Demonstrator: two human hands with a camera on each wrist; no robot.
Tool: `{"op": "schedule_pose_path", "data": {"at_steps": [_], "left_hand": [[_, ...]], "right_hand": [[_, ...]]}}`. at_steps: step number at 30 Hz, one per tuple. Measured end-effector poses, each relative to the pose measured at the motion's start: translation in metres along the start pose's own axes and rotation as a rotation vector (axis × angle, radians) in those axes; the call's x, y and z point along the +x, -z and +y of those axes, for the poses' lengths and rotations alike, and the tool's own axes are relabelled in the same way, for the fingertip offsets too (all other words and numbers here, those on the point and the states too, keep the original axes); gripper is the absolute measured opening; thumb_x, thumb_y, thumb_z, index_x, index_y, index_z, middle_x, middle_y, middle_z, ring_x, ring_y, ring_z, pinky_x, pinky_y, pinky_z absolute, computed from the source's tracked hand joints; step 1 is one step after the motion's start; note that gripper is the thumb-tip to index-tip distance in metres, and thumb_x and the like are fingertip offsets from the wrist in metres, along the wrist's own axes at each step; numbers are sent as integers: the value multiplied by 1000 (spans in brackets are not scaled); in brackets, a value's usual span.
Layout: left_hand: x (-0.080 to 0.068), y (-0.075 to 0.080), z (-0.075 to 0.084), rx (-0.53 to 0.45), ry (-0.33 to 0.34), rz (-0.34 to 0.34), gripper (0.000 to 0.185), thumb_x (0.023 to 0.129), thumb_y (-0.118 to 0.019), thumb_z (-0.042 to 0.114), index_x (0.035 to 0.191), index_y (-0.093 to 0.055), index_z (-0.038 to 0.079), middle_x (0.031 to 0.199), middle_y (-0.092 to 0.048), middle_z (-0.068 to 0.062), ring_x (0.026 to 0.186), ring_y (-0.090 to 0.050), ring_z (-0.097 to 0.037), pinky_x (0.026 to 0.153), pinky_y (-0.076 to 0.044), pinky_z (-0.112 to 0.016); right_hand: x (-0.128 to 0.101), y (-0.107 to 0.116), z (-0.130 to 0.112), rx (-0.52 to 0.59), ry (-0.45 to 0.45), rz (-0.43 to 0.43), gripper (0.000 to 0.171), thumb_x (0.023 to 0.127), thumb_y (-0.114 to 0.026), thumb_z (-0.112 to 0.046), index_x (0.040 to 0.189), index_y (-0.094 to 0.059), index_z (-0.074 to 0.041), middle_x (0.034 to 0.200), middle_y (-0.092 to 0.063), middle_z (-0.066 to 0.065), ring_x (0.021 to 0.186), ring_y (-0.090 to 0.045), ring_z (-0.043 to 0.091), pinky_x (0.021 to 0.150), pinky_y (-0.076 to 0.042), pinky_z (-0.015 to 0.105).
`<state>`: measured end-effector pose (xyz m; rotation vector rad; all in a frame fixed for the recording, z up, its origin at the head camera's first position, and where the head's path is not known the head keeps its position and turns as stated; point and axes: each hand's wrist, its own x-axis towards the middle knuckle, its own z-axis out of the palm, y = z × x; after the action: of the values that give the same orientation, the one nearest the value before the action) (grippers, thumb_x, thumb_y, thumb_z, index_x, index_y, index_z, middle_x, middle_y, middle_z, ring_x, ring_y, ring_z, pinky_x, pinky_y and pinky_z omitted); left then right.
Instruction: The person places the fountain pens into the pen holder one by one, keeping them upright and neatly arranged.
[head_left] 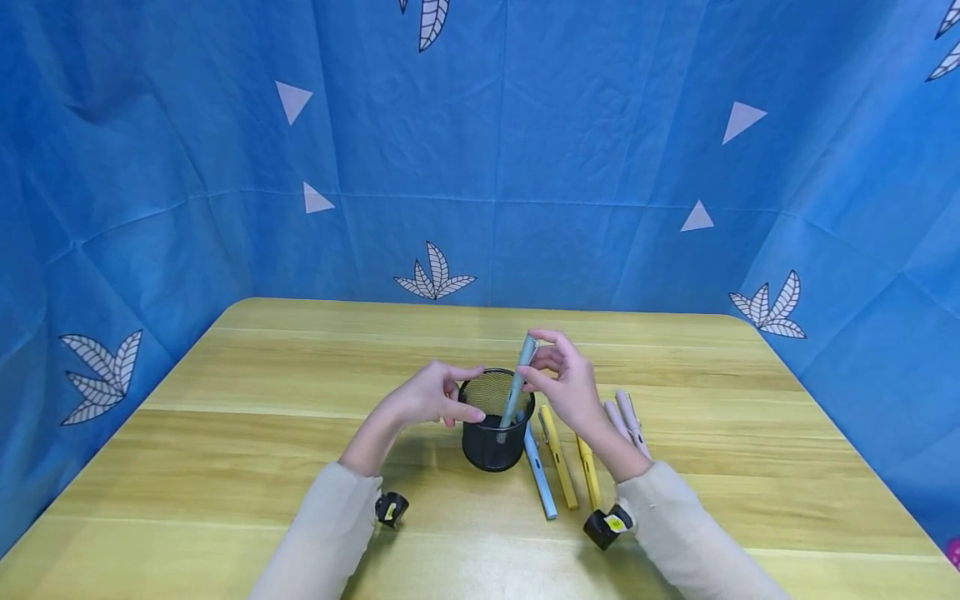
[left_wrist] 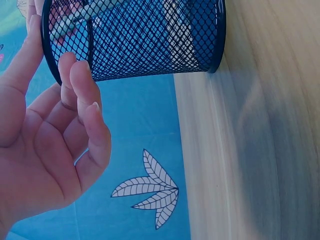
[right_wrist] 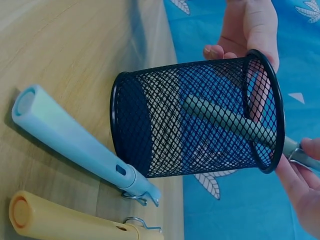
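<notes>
A round black mesh pen holder (head_left: 491, 452) stands upright on the table. My left hand (head_left: 429, 395) holds it at the rim from the left, thumb on the near side and index finger on the far side. Between the thumb and fingers of my right hand (head_left: 567, 385) is a pale green pen (head_left: 513, 395), pinched near its upper, clip end. The pen leans inside the holder; through the mesh in the right wrist view, its lower end (right_wrist: 192, 103) hangs above the holder's base.
Right of the holder lie a light blue pen (head_left: 542, 479), a yellow pen (head_left: 558, 458) and another yellow pen (head_left: 588, 471). Pale purple pens (head_left: 631, 417) lie beyond the right wrist, partly hidden by it. A blue patterned curtain (head_left: 480, 150) hangs behind the wooden table (head_left: 262, 400).
</notes>
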<state>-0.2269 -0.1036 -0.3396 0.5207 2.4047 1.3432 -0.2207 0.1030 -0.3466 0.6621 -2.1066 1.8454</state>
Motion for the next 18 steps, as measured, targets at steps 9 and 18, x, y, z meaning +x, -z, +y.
{"op": "schedule_pose_path", "data": {"at_steps": [9, 18], "left_hand": [[0, 0, 1, 1, 5, -2, 67, 73, -74, 12, 132, -44, 7, 47, -39, -1, 62, -53, -47, 40, -27, -21], [-1, 0, 2, -7, 8, -5, 67, 73, -74, 12, 132, -44, 8, 47, -39, -1, 62, -52, -46, 41, -27, -21]], "right_hand": [[-1, 0, 3, -139, 23, -1, 34, 77, -65, 6, 110, -58, 4, 77, -64, 17, 65, -60, 17, 59, -48, 22], [-1, 1, 11, -187, 11, -16, 27, 79, -66, 1, 105, -63, 3, 83, -65, 14, 72, -61, 15, 62, -48, 22]]}}
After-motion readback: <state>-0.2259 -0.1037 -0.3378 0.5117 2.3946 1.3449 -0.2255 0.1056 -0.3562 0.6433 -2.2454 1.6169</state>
